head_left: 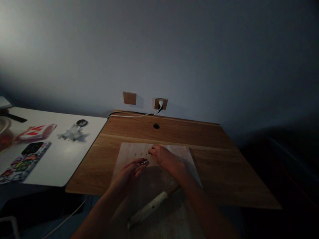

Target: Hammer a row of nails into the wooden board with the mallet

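Note:
A pale wooden board lies across the brown desk's front edge, with a short row of small dark spots, perhaps holes or nails, near its far side. My left hand is palm up over the board, its fingers curled around some small shiny metal pieces, too small to name. Just right of the row, my right hand bends down to the board with its fingertips pinched together. What they hold, if anything, is hidden. Below the hands lies a long tool with a pale, worn handle; my right forearm covers its far end.
The brown desk meets a wall with a plugged-in socket and cables. On the white table at left are a patterned phone-like object, a red-and-white packet, crumpled plastic and a dark round object.

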Demonstrator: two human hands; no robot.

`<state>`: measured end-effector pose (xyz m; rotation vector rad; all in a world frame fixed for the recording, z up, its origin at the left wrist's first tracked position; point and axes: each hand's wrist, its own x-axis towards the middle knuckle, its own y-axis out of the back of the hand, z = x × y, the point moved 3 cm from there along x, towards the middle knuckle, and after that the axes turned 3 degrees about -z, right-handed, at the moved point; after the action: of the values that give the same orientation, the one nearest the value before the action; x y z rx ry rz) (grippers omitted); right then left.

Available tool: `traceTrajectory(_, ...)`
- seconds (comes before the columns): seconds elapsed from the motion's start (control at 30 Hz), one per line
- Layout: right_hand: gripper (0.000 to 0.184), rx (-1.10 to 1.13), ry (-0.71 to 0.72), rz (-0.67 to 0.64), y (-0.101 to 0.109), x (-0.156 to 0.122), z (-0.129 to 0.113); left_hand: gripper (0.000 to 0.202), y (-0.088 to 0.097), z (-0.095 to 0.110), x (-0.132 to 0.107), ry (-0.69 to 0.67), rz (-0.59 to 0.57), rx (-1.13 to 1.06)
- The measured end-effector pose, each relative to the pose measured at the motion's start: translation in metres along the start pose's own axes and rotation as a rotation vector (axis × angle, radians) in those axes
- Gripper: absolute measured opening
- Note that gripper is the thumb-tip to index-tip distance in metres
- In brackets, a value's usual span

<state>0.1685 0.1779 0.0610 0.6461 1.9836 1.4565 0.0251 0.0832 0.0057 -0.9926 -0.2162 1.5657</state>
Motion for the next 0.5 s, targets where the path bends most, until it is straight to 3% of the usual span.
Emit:
traceTrajectory(0.23, 0.025, 0.007, 0.015, 0.009, -0.004, 0.002, 0.002, 0.024, -0.001, -0.007, -0.005, 0.006, -0.024, -0.036)
traceTrajectory(0.5, 0.023, 0.068, 0.068, 0.084, 0.022, -0.016, -0.010, 0.025, -0.001, -0.013, -0.004, 0.001, -0.065, 0.021)
